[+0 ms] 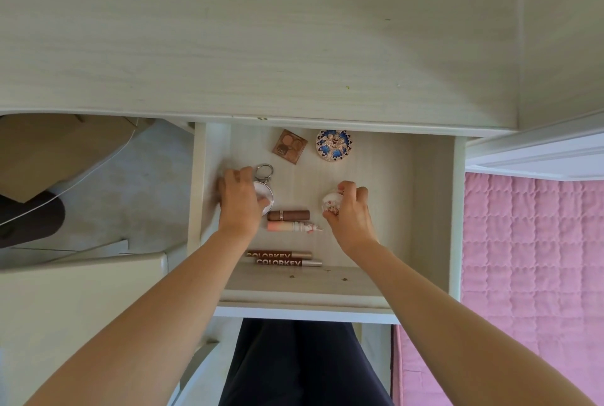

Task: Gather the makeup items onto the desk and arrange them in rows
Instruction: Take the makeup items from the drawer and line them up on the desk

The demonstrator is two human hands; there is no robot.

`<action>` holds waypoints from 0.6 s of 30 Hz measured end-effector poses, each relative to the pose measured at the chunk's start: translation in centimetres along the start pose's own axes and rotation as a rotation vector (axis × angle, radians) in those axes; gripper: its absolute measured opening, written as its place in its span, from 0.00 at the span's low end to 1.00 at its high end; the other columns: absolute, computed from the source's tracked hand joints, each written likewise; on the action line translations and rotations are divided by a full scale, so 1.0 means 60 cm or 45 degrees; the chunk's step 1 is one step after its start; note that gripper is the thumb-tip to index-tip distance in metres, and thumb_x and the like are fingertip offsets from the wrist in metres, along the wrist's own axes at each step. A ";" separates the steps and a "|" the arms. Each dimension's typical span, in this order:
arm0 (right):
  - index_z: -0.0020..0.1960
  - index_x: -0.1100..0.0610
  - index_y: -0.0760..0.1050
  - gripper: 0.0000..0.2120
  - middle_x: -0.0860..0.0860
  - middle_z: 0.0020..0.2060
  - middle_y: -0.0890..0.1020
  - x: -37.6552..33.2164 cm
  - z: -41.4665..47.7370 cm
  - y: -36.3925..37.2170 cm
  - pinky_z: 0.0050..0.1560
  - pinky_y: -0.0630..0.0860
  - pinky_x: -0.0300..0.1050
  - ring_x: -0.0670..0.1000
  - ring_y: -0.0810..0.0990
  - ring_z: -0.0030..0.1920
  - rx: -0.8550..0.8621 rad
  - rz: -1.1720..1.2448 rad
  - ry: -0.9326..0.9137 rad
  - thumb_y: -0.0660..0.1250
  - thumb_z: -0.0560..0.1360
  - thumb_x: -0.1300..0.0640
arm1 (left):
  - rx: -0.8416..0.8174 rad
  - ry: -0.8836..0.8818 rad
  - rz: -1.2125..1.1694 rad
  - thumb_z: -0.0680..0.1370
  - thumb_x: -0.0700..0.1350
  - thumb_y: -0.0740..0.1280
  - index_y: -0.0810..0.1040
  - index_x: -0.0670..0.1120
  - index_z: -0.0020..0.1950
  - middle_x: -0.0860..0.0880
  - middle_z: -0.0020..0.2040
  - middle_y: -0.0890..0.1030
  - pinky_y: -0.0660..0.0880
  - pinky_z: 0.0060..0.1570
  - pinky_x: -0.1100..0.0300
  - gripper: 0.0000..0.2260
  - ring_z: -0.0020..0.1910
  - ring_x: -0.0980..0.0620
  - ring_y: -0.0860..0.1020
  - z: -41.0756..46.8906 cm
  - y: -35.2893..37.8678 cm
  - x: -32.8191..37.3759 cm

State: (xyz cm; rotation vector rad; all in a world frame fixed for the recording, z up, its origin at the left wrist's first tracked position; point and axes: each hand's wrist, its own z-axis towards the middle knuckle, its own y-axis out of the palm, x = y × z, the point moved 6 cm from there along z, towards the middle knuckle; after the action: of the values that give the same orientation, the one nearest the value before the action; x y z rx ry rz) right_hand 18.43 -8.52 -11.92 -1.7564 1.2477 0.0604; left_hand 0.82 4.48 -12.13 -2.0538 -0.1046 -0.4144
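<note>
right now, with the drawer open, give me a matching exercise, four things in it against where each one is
Things:
1. square brown palette
2. round blue compact
3. small patterned jar
4. keyring mirror

Places:
a. held in the right hand
b. under the left hand
c. far end of the drawer, on the left
d. far end of the drawer, on the right

Pairs: 1-c, 2-d, 3-a, 4-b
</note>
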 end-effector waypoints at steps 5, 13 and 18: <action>0.67 0.58 0.62 0.24 0.58 0.61 0.65 -0.003 -0.014 -0.001 0.51 0.71 0.41 0.58 0.75 0.53 -0.040 0.029 -0.002 0.69 0.74 0.60 | -0.019 -0.009 0.035 0.71 0.43 0.74 0.77 0.41 0.59 0.41 0.53 0.79 0.65 0.53 0.57 0.19 0.56 0.41 0.69 -0.009 -0.002 -0.002; 0.68 0.53 0.65 0.21 0.54 0.61 0.66 -0.050 -0.060 -0.049 0.48 0.69 0.38 0.49 0.71 0.47 -0.005 0.173 0.013 0.65 0.77 0.54 | 0.016 -0.080 -0.493 0.70 0.43 0.75 0.77 0.43 0.53 0.49 0.44 0.77 0.68 0.38 0.65 0.14 0.44 0.49 0.75 -0.065 -0.057 0.014; 0.67 0.52 0.66 0.21 0.51 0.61 0.67 -0.097 -0.093 -0.099 0.45 0.70 0.35 0.42 0.72 0.41 0.066 0.317 0.014 0.67 0.76 0.53 | 0.023 -0.216 -0.909 0.70 0.44 0.75 0.78 0.47 0.54 0.52 0.48 0.80 0.70 0.40 0.68 0.14 0.48 0.51 0.77 -0.101 -0.099 0.022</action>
State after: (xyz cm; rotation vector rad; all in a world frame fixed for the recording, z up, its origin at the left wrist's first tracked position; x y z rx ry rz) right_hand 17.62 -8.13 -1.95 -1.5515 1.4579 0.1612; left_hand -0.90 2.12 -4.07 -1.9822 -0.9554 -0.6625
